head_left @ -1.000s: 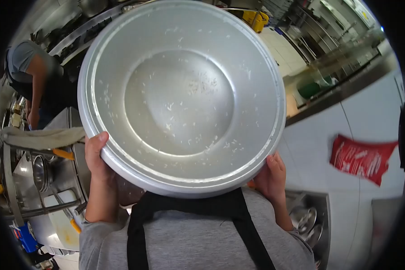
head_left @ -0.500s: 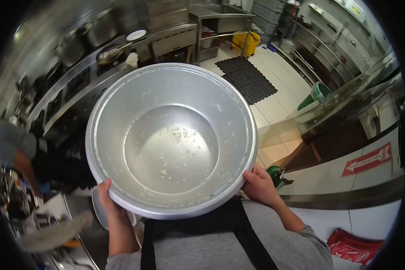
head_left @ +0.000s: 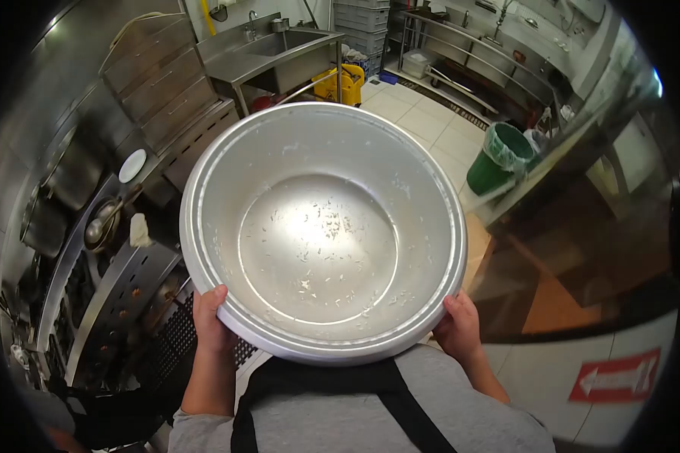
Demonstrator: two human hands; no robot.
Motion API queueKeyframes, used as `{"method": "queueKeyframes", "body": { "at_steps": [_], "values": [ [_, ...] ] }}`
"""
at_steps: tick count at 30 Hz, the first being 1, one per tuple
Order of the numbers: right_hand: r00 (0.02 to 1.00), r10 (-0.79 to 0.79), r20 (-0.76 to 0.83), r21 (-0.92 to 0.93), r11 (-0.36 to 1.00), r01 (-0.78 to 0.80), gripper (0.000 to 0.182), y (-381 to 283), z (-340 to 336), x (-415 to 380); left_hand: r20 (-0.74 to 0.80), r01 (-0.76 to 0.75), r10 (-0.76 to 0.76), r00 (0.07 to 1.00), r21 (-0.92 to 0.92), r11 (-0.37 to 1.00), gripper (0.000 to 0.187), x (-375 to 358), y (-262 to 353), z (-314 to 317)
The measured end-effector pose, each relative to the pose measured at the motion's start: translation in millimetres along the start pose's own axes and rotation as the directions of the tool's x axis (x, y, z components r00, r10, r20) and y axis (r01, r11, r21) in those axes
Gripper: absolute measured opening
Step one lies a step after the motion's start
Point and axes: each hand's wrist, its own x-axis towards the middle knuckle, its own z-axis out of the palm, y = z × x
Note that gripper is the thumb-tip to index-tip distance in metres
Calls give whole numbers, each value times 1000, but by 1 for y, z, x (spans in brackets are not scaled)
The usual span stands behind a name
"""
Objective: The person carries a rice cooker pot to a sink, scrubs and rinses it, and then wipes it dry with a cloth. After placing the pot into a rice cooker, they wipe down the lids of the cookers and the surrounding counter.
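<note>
A large round metal pot [head_left: 317,264], wide-rimmed and seen from above, is held out in front of my chest. Grains that look like rice are stuck to its bottom and inner wall. My left hand [head_left: 211,321] grips the near left edge, thumb over the rim and fingers hidden underneath. On the near right edge my right hand [head_left: 459,325] does the same, its thumb against the rim. The pot tilts a little so that its inside faces me.
To the left runs a stove line with a pan [head_left: 104,226] and a white plate [head_left: 133,165]. Ahead stand a steel sink table [head_left: 279,57] and a yellow mop bucket [head_left: 340,84]. A green lined bin [head_left: 499,162] is at right, near a partition. Part of a person [head_left: 60,423] shows lower left.
My view has turned left and moved forward through the kitchen. The pot stays in both hands and sits slightly further right in view. The other person has slid toward the lower left edge.
</note>
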Motion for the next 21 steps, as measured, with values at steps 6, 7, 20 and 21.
{"method": "queueKeyframes", "body": {
  "at_steps": [6,7,20,21],
  "values": [
    [996,61,66,-29,998,-60,38,-44,-6,181,-132,-20,3,991,-128,992,57,148,-18,22],
    [989,90,114,-59,995,-83,38,-52,-2,214,-134,11,-37,990,-190,982,55,173,-14,23],
    [968,180,176,-201,969,-143,43,-68,31,586,-320,-212,165,933,-118,970,49,527,-19,35],
    [973,178,145,-177,972,-152,41,-81,33,608,-279,-151,112,954,-124,981,48,563,-23,35]
  ]
}}
